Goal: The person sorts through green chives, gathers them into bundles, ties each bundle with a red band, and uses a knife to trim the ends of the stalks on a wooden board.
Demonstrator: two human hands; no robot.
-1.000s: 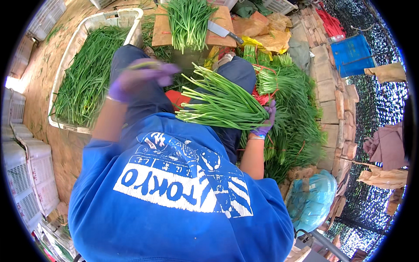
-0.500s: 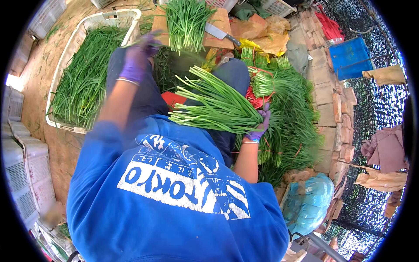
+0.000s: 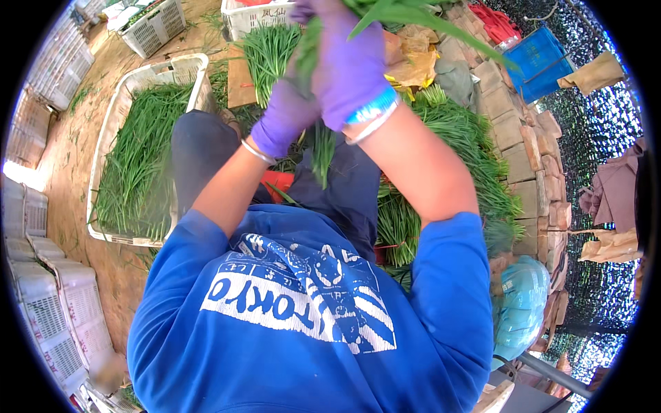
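Observation:
My right hand (image 3: 352,69), in a purple glove, is raised close in front of me. It is closed on a bunch of garlic chives (image 3: 430,29), whose long leaves reach out to the upper right. Just left of and below it, my gloved left hand (image 3: 286,115) is closed round some of the leaves, and a tuft (image 3: 322,157) hangs below between my wrists. The fingertips are partly hidden and blurred. Beyond my left hand, cut garlic chives (image 3: 267,58) lie on a wooden board (image 3: 240,81); my hands cover the board's right part.
A white crate (image 3: 201,86) of loose garlic chives stands at my left. Tied green bundles (image 3: 475,151) are heaped at my right, beside a brick ledge (image 3: 520,155). Farther out are a blue bin (image 3: 539,65), a turquoise bag (image 3: 523,303) and stacked white crates (image 3: 72,303).
The right hand has lifted the garlic chives from over my lap up toward me. My left hand has come in from the crate side to join it and closed on the leaves.

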